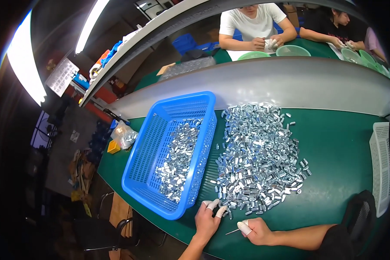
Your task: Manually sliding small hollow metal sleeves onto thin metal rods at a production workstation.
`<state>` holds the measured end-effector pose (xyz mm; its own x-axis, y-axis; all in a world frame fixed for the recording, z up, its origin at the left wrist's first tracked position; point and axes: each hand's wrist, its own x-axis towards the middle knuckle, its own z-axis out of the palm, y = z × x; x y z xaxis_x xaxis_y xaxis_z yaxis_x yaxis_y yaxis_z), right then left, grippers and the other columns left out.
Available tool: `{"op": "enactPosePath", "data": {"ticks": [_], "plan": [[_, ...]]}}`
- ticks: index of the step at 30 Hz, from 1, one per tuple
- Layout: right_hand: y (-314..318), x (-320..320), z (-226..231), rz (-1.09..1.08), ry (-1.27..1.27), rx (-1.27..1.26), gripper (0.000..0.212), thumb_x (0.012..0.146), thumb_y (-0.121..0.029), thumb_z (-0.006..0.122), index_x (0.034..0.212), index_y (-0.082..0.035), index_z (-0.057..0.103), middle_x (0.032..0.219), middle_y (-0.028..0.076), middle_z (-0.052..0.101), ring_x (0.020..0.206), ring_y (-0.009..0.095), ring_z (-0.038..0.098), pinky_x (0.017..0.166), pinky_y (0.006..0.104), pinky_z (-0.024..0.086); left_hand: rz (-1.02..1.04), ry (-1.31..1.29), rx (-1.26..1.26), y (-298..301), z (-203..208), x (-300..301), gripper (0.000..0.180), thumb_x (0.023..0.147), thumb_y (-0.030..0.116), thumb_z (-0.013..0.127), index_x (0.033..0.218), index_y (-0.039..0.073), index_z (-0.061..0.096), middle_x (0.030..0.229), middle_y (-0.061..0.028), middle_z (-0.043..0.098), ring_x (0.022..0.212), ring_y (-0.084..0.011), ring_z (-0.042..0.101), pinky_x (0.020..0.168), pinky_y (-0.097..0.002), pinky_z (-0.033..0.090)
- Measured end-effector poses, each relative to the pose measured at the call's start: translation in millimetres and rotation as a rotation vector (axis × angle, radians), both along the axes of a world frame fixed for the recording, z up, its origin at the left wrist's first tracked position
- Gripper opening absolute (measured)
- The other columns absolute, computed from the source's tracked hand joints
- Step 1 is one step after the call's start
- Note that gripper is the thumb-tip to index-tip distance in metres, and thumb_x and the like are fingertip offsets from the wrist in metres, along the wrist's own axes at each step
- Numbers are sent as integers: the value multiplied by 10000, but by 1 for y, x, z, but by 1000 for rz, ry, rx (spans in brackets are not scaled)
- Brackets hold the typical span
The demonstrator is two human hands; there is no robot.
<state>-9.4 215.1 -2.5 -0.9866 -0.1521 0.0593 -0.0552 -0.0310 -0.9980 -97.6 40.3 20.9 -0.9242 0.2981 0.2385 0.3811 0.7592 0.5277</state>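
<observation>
A wide heap of small shiny metal sleeves (258, 156) lies on the green tabletop. At its near left edge is my left hand (207, 222), with white covers on its fingertips. Its thumb and fingers are apart beside a few loose sleeves, and I see nothing clearly held in them. To the right, my right hand (259, 231) is closed around a thin metal rod (232, 232) that points left toward my left hand. White covers wrap its thumb and finger too. Left of the heap, a blue plastic basket (138, 173) holds many more of these sleeves.
A grey partition (290, 82) runs along the back. Beyond it, two people handle things near green bowls (294, 50). At the right edge stands a white basket (380, 169). A yellow box (113, 147) and a clear bag (125, 135) sit behind the blue basket's left side.
</observation>
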Motion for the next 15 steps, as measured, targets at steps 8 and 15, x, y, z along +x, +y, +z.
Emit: {"op": "enactPosePath", "data": {"ticks": [8,15], "plan": [[1,-2,-3,66,59,70,409,987,-196,452,617,-26,489,546,73,481,474,197,442,485,326,381,89,-342,336,-18,-14,-5,226,788,75,727,1000,34,658,753,-20,574,600,-86,485,535,-220,394],[4,-2,3,-28,82,64,386,966,-186,499,624,-9,464,563,137,451,483,303,434,476,368,360,17,-233,159,-2,5,-6,130,800,32,697,929,30,707,732,1,535,604,-71,459,534,-216,376]]}}
